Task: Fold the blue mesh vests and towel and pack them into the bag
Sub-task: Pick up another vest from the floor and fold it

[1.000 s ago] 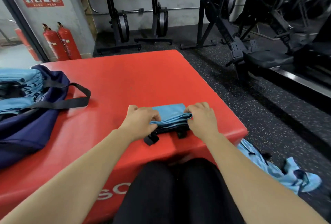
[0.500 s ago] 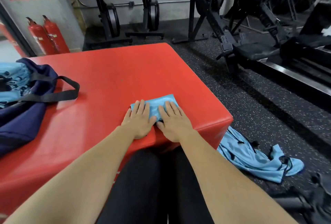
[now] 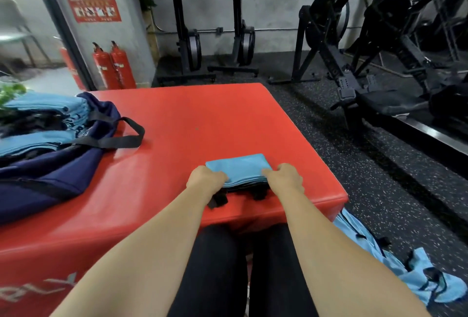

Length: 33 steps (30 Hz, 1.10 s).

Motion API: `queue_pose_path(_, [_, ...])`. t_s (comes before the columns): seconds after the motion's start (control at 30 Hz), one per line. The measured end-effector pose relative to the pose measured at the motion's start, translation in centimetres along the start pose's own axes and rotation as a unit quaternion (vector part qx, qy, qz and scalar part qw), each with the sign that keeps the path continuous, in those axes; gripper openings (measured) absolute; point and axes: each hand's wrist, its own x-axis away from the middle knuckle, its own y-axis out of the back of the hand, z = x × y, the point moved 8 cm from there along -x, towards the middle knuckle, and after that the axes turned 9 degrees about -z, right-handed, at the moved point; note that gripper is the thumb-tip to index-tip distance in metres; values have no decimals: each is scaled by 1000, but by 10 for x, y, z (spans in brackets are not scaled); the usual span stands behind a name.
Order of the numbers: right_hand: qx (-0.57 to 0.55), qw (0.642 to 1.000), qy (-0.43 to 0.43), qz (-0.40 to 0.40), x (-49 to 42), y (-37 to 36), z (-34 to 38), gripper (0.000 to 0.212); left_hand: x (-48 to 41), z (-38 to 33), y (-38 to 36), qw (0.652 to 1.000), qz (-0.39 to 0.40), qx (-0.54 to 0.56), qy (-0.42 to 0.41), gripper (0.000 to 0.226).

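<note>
A folded blue mesh vest [image 3: 240, 168] with black trim lies near the front edge of the red padded box [image 3: 192, 124]. My left hand [image 3: 206, 182] grips its left end and my right hand [image 3: 285, 180] grips its right end, fingers curled around the stack. At the far left sits the navy bag [image 3: 50, 167], open, with several folded blue vests [image 3: 43, 124] stacked inside. Another blue vest [image 3: 395, 271] lies crumpled on the floor to my right.
Black rowing machines [image 3: 354, 68] stand on the speckled rubber floor to the right and behind the box. Two red fire extinguishers [image 3: 114, 68] stand against the wall at the back left. My legs in black trousers are below the box's front edge.
Half a second ago both hands lay flat, pressing the folded vest. Now their fingers curl round its two ends. The view has tilted up slightly.
</note>
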Motion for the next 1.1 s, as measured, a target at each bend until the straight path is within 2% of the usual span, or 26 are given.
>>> queue_pose_path(0.13, [15,999,-7,33,-3,-10,3,46,5,2,-3,998,10,47,41,53])
queue_pose_path(0.27, [-8,998,-27,56,-3,-11,6,43,11,5,1,993,5,101,61,28])
queue_pose_path(0.5, [-131,986,40,93,20,-30,50,29,18,14,62,983,-40,174,42,17])
queue_pose_path(0.63, [-174,972,93,123,51,-39,97,58,17,27,124,983,-71,169,20,18])
queue_pose_path(0.73, [-187,961,121,163,92,-41,140,77,12,45,174,977,-100,189,4,30])
queue_pose_path(0.8, [-202,948,158,189,115,-52,170,70,9,64,208,975,-113,189,12,31])
queue_pose_path(0.9, [-217,928,213,216,147,-76,213,48,5,90,260,973,-125,192,20,29])
queue_pose_path(1.03, [-221,897,275,267,190,-114,277,27,-8,121,331,968,-131,211,24,4])
queue_pose_path(1.1, [-215,884,296,291,209,-137,313,19,-35,140,370,961,-146,234,7,11])
